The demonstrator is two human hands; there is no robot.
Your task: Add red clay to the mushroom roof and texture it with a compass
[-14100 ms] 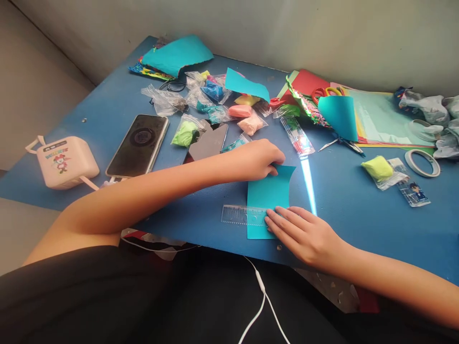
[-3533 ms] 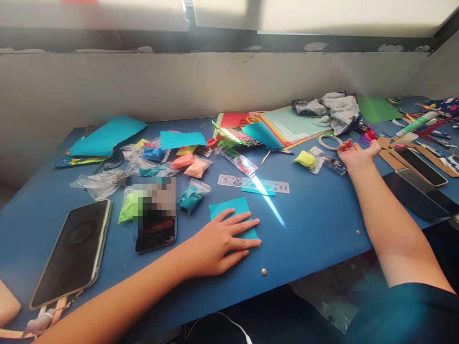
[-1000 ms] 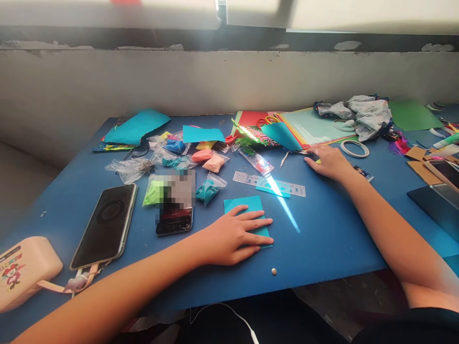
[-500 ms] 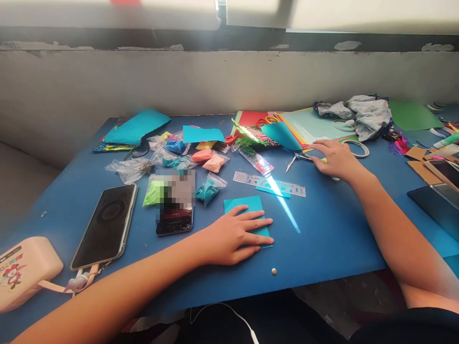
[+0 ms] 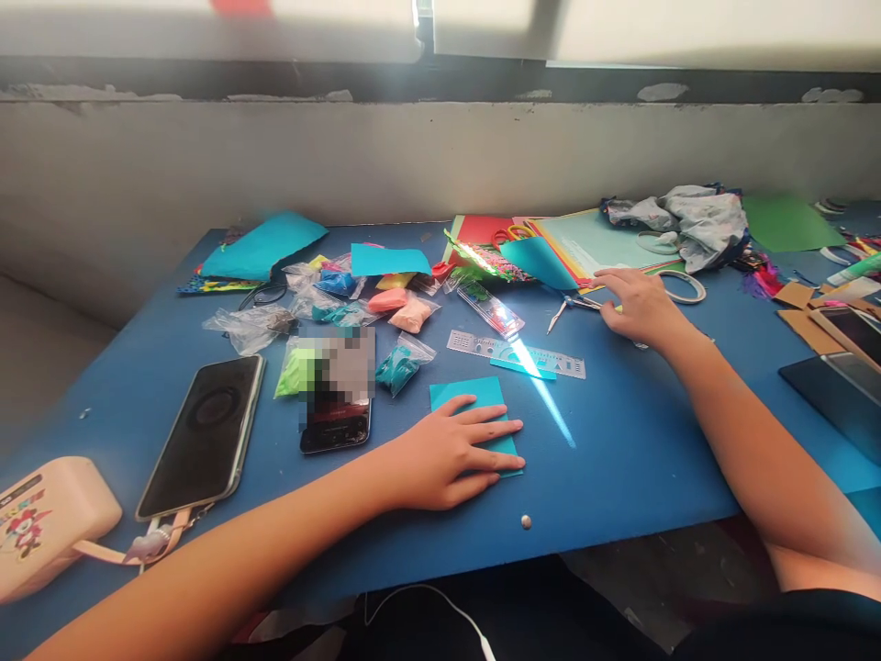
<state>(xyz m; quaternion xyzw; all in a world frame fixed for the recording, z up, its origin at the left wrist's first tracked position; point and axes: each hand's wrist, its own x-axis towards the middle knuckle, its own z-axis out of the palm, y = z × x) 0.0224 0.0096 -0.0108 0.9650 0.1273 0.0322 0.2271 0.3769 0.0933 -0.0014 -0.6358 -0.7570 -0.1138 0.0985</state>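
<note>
My left hand (image 5: 458,450) lies flat with its fingers spread over a small piece of turquoise paper (image 5: 474,390), pressing it to the table. Farther off on the right, my right hand (image 5: 637,303) is low over the tabletop, thumb and forefinger apart. Just left of its fingertips lies what looks like a drawing compass (image 5: 557,315), its far end partly hidden by the hand. I cannot tell whether the fingers touch it. Between the hands rests a clear stencil ruler (image 5: 468,342) on a narrow turquoise strip (image 5: 513,369).
Bags of coloured clay (image 5: 399,363) lie left of centre. Two phones (image 5: 203,431) (image 5: 337,431) and a pink power bank (image 5: 59,523) are on the left. Coloured sheets (image 5: 578,229), a tape roll (image 5: 681,286) and a crumpled cloth (image 5: 706,225) sit at the back right.
Almost nothing differs. My right hand has shifted very slightly, its fingers still apart beside the compass; the left hand stays flat on the paper.
</note>
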